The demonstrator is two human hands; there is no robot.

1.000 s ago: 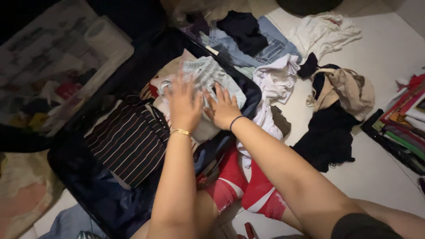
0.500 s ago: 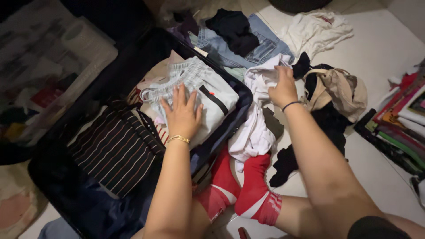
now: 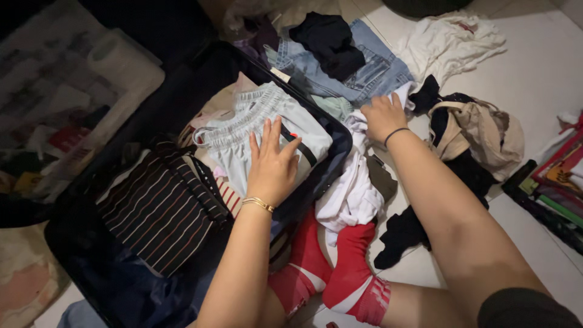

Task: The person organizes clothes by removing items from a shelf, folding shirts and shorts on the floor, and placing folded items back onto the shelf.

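An open dark suitcase [image 3: 182,79] lies on the floor with folded clothes in it. My left hand [image 3: 272,163] rests flat, fingers spread, on pale light-grey shorts [image 3: 243,130] in the suitcase. Beside them lies a dark striped garment [image 3: 161,209]. My right hand [image 3: 382,115] reaches outside the suitcase and closes on a white garment [image 3: 355,188] at the case's right edge, next to folded jeans [image 3: 364,70]. A gold bracelet is on my left wrist, a dark band on my right.
Loose clothes lie on the white floor: a black top [image 3: 331,36] on the jeans, a white shirt [image 3: 449,42], a beige garment [image 3: 480,130], black pieces [image 3: 404,234]. My feet wear red socks [image 3: 340,273]. Coloured books [image 3: 555,182] sit at right.
My right hand left the shorts in the suitcase and moved right to the white garment outside it. My left hand stayed pressed on the shorts.
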